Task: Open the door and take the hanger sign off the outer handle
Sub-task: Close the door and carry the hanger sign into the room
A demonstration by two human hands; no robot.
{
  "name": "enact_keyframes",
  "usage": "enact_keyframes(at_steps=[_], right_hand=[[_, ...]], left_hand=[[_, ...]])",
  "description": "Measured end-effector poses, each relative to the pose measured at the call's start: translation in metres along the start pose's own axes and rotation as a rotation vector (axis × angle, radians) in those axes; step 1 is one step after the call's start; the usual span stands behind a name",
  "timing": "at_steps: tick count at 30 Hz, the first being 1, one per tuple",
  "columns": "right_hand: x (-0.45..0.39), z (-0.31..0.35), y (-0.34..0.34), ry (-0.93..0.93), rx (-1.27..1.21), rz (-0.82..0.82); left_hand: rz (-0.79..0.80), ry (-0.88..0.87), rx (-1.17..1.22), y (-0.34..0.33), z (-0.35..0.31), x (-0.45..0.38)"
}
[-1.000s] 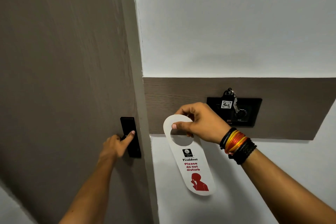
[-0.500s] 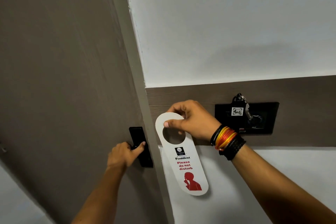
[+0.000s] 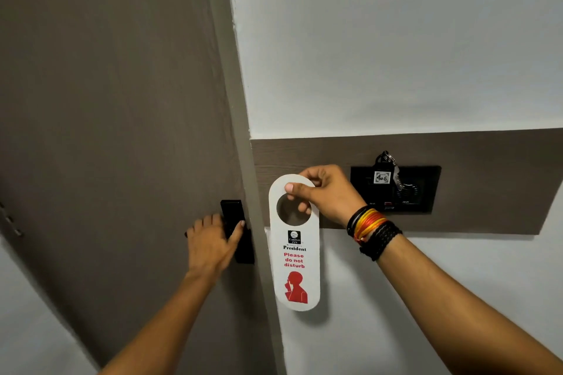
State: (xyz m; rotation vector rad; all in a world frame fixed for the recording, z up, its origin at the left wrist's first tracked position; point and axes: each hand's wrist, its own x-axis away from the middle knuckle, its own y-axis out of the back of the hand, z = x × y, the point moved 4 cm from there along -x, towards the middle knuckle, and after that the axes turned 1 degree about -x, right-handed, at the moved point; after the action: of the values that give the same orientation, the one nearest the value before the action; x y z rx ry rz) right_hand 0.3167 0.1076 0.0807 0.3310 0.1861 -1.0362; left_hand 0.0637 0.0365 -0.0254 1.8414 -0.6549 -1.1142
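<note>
A grey-brown door (image 3: 106, 131) fills the left half of the view and lies flush with its frame (image 3: 243, 100). On its right edge sits a black lock plate (image 3: 233, 213). My left hand (image 3: 213, 242) is wrapped around the handle on that plate; the handle itself is hidden by the fingers. My right hand (image 3: 327, 192) pinches the top ring of a white hanger sign (image 3: 294, 253) printed "Please do not disturb" with a red figure. The sign hangs free in front of the white wall, just right of the door frame.
A brown wooden band (image 3: 487, 192) runs across the white wall. On it sits a black switch panel (image 3: 423, 192) with a key fob tagged 406 (image 3: 382, 176) stuck in it. Door hinges (image 3: 10, 219) show at the far left.
The view has drifted so door and panel sit further right. My left hand has closed more fully over the handle. My right hand still holds the sign, now hanging straighter.
</note>
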Motion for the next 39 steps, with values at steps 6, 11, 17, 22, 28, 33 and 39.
enact_keyframes(at_steps=[6,11,17,22,28,33,39], right_hand=[[0.001,0.017,-0.029,-0.002,-0.004,-0.009],[0.001,0.026,-0.054,-0.01,-0.023,-0.018],[0.02,0.026,-0.061,0.024,-0.063,-0.102],[0.069,-0.021,-0.041,-0.123,-0.04,-0.049],[0.118,-0.063,0.017,-0.218,0.083,-0.129],[0.148,-0.075,0.09,-0.263,0.126,-0.179],[0.205,-0.1,0.199,-0.33,0.142,-0.29]], left_hand=[[0.225,-0.143,0.936,0.034,-0.035,0.063],[0.325,-0.104,1.13,0.063,-0.025,0.072],[0.342,-0.081,1.203,0.065,-0.018,0.08],[0.299,-0.059,1.245,0.054,-0.021,0.082],[0.384,-0.103,1.202,0.027,-0.073,0.094],[0.474,-0.179,1.168,0.008,-0.143,0.108],[0.586,-0.251,1.15,-0.02,-0.26,0.139]])
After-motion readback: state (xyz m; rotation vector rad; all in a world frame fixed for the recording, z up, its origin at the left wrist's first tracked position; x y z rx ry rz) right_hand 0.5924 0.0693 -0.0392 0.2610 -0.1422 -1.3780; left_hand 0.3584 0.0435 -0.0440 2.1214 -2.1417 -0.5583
